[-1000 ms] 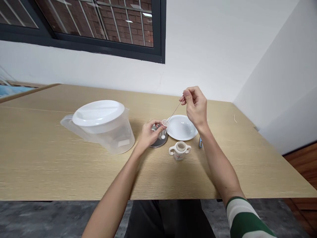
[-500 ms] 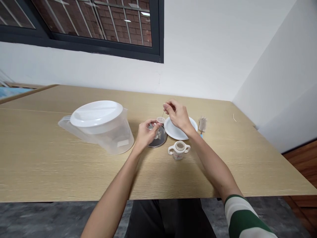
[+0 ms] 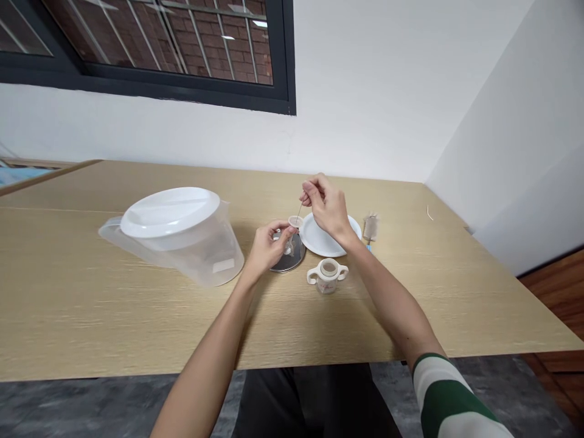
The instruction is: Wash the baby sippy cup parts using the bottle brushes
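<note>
Left hand point(image 3: 269, 246) low over a round metal lid point(image 3: 288, 260), grip curled shut on a small pale cup point(image 3: 295, 221) and holding it up off the lid. Right hand point(image 3: 326, 207) just above and to the right, grip pinched tight on a thin wire point(image 3: 300, 208), with the thin end down at the mouth of the small cup. Both hands near the middle of the tabletop point(image 3: 137, 322). Right behind the right hand, a white plate point(image 3: 351, 224), and just past its right edge, a bottle brush point(image 3: 370, 228). Lower down, a two-handled baby cup point(image 3: 327, 277), upright and apart from the hands. Off to the left, a big clear plastic jug point(image 3: 219, 261) with a white lid point(image 3: 168, 212). Upper left, a dark window point(image 3: 159, 42) with red bricks outside. Bottom right, a green-and-white sleeve point(image 3: 449, 395) on the right arm
</note>
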`<state>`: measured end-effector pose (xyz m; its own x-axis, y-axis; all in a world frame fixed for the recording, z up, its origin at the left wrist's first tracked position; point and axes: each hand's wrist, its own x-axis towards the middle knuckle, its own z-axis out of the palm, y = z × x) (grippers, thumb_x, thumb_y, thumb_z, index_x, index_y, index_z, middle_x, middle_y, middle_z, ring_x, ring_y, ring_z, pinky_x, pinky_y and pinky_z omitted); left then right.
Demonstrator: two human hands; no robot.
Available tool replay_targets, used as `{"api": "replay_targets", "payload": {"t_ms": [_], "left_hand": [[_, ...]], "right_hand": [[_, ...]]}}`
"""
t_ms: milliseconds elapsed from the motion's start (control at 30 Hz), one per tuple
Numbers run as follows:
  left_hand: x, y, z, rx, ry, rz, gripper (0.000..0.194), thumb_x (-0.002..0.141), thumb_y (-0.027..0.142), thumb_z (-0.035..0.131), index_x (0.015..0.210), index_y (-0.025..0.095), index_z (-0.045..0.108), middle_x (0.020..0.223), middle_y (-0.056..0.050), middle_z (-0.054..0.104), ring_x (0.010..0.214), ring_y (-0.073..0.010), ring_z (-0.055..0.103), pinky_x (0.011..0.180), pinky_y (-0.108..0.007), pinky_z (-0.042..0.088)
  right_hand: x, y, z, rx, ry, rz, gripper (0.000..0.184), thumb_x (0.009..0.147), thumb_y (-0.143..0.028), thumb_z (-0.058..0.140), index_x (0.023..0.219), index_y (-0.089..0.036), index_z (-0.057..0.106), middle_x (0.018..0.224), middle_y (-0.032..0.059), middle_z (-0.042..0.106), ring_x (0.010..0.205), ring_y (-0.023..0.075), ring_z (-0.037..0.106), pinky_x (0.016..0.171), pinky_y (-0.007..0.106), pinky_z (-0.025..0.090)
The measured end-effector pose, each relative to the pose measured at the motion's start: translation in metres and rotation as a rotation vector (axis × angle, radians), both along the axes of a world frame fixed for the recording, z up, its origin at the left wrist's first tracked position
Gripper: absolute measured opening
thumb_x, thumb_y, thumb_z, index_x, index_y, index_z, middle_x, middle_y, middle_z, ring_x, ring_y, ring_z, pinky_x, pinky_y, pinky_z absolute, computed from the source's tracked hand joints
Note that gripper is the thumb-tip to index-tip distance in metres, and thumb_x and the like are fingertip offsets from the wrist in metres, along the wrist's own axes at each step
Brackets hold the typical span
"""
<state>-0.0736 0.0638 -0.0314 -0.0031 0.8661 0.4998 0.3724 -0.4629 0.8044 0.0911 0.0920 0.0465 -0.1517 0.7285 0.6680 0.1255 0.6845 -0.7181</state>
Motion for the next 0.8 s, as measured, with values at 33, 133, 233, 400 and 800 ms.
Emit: {"api": "replay_targets", "payload": {"t_ms": [33,133,233,400,800], "left_hand": [[0.001,0.000,0.000,-0.001,0.003,-0.003,0.028,0.086,0.042,0.064,0.094,0.018,0.075,0.093,-0.006,0.077,0.085,-0.0201,0.068,0.079,-0.029,0.048],[0.002,-0.001,0.000,-0.007,0.012,-0.006,0.028,0.085,0.042,0.064,0.094,0.018,0.075,0.095,-0.007,0.076,0.087,-0.0206,0.067,0.081,-0.030,0.049],[0.003,-0.002,-0.001,-0.006,0.047,0.013,0.026,0.082,0.041,0.065,0.091,0.018,0.074,0.090,-0.006,0.075,0.084,-0.0203,0.065,0.080,-0.031,0.048],[0.003,-0.002,-0.001,-0.027,0.083,0.045,0.022,0.077,0.037,0.069,0.087,0.018,0.073,0.080,-0.003,0.070,0.077,-0.0182,0.061,0.076,-0.030,0.047],[0.005,-0.004,0.001,-0.025,0.048,0.055,0.020,0.075,0.035,0.070,0.084,0.017,0.071,0.079,-0.002,0.068,0.075,-0.0168,0.059,0.074,-0.029,0.044]], "right_hand": [[0.003,-0.001,0.003,0.004,0.031,-0.009,0.033,0.096,-0.053,0.046,0.085,-0.023,0.052,0.072,-0.0028,0.062,0.066,0.0100,0.061,0.068,0.023,0.049],[0.010,-0.003,0.013,0.028,0.105,-0.042,0.034,0.095,-0.055,0.048,0.085,-0.023,0.052,0.072,-0.0028,0.061,0.066,0.0094,0.060,0.069,0.023,0.051],[0.019,-0.004,0.021,0.065,0.140,-0.092,0.036,0.094,-0.058,0.046,0.087,-0.023,0.052,0.075,-0.0023,0.059,0.069,0.0091,0.060,0.071,0.023,0.051],[0.034,-0.001,0.030,0.137,0.185,-0.181,0.038,0.095,-0.061,0.042,0.093,-0.025,0.053,0.077,-0.0015,0.057,0.074,0.0101,0.060,0.071,0.024,0.052],[0.028,-0.005,0.029,0.117,0.181,-0.132,0.037,0.094,-0.061,0.046,0.091,-0.024,0.053,0.076,-0.0019,0.057,0.071,0.0095,0.059,0.070,0.024,0.052]]}}
